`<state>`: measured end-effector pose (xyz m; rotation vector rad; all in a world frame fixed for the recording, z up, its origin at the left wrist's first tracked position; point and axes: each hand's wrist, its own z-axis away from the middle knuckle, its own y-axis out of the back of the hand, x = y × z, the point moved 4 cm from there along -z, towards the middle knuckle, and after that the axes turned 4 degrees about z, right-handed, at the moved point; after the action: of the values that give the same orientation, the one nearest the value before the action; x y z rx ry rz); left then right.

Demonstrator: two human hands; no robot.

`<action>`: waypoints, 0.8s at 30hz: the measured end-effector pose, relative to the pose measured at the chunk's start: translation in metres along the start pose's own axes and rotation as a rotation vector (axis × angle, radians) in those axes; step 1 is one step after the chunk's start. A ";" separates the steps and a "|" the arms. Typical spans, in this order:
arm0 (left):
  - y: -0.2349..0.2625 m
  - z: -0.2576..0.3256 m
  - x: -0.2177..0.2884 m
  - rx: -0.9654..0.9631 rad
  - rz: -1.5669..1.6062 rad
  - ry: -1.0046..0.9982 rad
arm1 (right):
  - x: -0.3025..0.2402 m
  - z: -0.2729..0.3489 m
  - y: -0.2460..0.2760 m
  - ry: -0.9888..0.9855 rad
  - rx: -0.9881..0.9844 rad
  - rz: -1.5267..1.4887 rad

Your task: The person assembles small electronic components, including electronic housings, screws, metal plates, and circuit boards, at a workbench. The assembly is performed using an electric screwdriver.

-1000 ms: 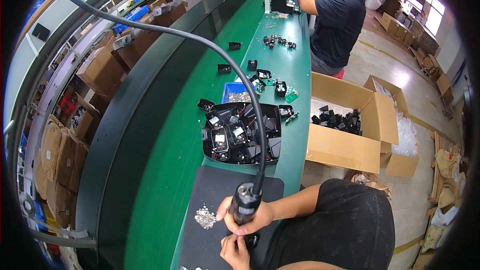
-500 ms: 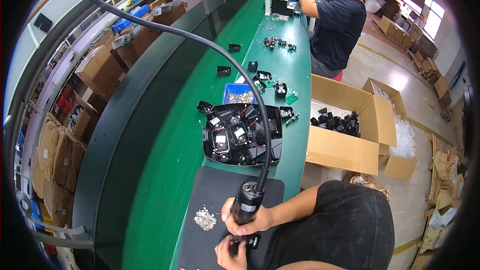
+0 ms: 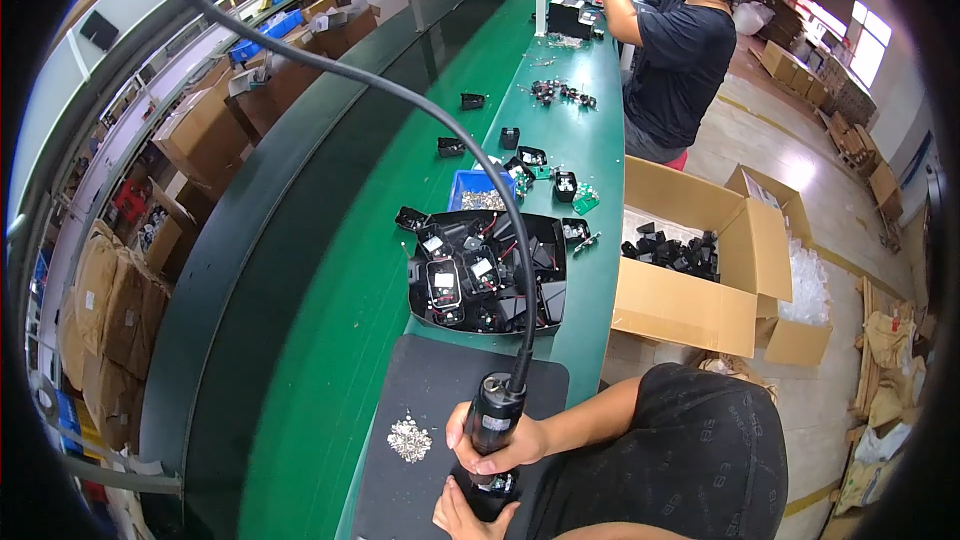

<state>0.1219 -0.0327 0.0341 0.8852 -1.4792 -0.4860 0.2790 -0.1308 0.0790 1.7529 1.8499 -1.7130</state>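
Note:
My right hand (image 3: pixel 522 443) grips a black electric screwdriver (image 3: pixel 494 412), held upright with its thick cable (image 3: pixel 380 90) arching up and away to the left. Just below it, my left hand (image 3: pixel 458 520) holds a small black part (image 3: pixel 490 493) under the driver's tip, on a dark work mat (image 3: pixel 430 380). A little heap of silver screws (image 3: pixel 409 437) lies on the mat to the left of both hands.
Behind the mat stands a black tray (image 3: pixel 553 292) full of black parts, with a blue bin (image 3: pixel 466 201) of small pieces beyond it. An open cardboard box (image 3: pixel 680 308) of black parts stands to the right. A co-worker (image 3: pixel 680 50) works further along the green conveyor (image 3: pixel 400 170).
The screwdriver and both hands have sunk slightly toward the lower edge. Everything else stays as it was.

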 end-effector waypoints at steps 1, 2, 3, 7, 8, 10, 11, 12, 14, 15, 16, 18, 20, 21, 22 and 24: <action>-0.002 0.002 0.000 -0.045 0.000 0.036 | 0.000 0.002 0.000 0.006 0.010 0.030; -0.004 0.006 0.000 -0.091 0.000 0.075 | 0.002 0.004 0.000 0.001 0.021 -0.048; -0.010 0.010 -0.005 -0.086 0.002 0.093 | 0.004 0.006 -0.001 -0.014 0.017 -0.057; -0.025 0.019 -0.007 -0.008 -0.061 0.100 | -0.003 0.007 0.004 0.060 0.055 0.065; -0.025 0.011 -0.005 -0.032 0.009 0.068 | -0.012 0.009 0.010 0.062 0.083 0.168; -0.023 0.005 -0.004 -0.069 0.002 0.092 | -0.025 0.003 0.008 0.110 0.105 0.284; -0.019 0.003 -0.002 -0.030 0.035 0.046 | -0.032 -0.002 0.000 0.126 0.150 0.283; -0.021 0.003 -0.006 -0.008 0.055 0.059 | -0.025 -0.002 0.004 0.189 0.169 0.231; -0.024 -0.002 -0.014 0.034 0.115 0.096 | -0.023 -0.006 0.009 0.189 0.230 0.244; -0.022 -0.008 -0.015 0.027 0.099 0.119 | -0.022 -0.008 0.011 0.200 0.213 0.251; -0.022 -0.008 -0.016 0.075 0.118 0.100 | -0.023 -0.012 0.007 0.197 0.174 0.254; -0.021 -0.013 -0.017 0.113 0.133 0.088 | -0.017 -0.010 0.009 0.163 0.137 0.252; -0.022 -0.015 -0.019 0.123 0.157 0.099 | -0.007 -0.008 0.013 0.151 0.104 0.234; -0.022 -0.013 -0.019 0.120 0.167 0.107 | -0.003 -0.006 0.013 0.137 0.109 0.233; -0.024 -0.012 -0.019 0.117 0.170 0.115 | 0.002 -0.003 0.015 0.107 0.111 0.221; -0.026 -0.009 -0.020 0.141 0.154 0.103 | 0.008 0.002 0.015 0.071 0.123 0.192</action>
<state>0.1354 -0.0311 0.0032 0.8855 -1.4873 -0.2214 0.2860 -0.1310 0.0635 1.9891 1.5703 -1.7457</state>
